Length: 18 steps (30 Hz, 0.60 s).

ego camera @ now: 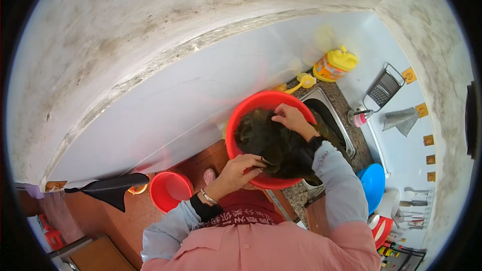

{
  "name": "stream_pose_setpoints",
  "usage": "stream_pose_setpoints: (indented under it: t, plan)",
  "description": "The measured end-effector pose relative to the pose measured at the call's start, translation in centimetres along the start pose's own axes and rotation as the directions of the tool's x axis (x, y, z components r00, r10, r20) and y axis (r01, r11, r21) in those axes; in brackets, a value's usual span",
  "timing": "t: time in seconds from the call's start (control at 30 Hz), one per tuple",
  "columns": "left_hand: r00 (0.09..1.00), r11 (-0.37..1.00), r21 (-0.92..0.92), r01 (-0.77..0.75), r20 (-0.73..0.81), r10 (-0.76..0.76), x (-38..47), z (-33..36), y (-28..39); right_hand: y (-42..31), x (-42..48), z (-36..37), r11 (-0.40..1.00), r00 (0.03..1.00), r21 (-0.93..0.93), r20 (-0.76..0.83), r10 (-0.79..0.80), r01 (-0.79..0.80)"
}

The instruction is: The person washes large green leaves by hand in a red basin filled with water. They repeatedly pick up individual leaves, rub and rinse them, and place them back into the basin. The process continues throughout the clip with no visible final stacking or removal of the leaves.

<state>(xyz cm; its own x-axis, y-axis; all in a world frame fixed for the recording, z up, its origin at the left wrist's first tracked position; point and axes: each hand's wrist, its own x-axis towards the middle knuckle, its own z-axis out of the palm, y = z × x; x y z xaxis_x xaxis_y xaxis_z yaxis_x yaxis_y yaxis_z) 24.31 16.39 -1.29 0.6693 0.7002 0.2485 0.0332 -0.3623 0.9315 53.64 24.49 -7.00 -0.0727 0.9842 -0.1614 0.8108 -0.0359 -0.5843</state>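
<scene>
A large red plastic basin (234, 120) holds broad, dark green sheets that look like kelp (276, 145). My left hand (241, 169), at the basin's near left rim, pinches the edge of one sheet between thumb and fingers. Over the far right part of the basin, my right hand (292, 116) has its fingertips curled together on the kelp. More of the dark sheets drape over the right rim towards a stainless steel sink (348, 141), partly behind my right forearm.
A yellow jug (335, 64) and yellow scrub brush (304, 81) stand behind the sink on the granite counter (361, 158). A grater (385, 86) and grey cloth (401, 119) hang on the right wall. A blue basin (372, 188) is at right, a red bucket (171, 192) on the floor.
</scene>
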Motion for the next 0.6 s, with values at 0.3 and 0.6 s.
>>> stream_pose_setpoints:
  t: [0.3,0.6]
  plan:
    - [0.987,0.995,-0.051,0.089,-0.127,-0.095,-1.3,-1.2,0.4,-1.4,2.9,3.9,0.962,0.993,-0.264,-0.068,-0.095,0.074]
    - [0.959,0.963,-0.199,0.179,-0.183,-0.216,0.6,-1.0,2.1,-10.1,-5.2,-4.1,0.934,0.972,0.27,-0.04,-0.233,0.235]
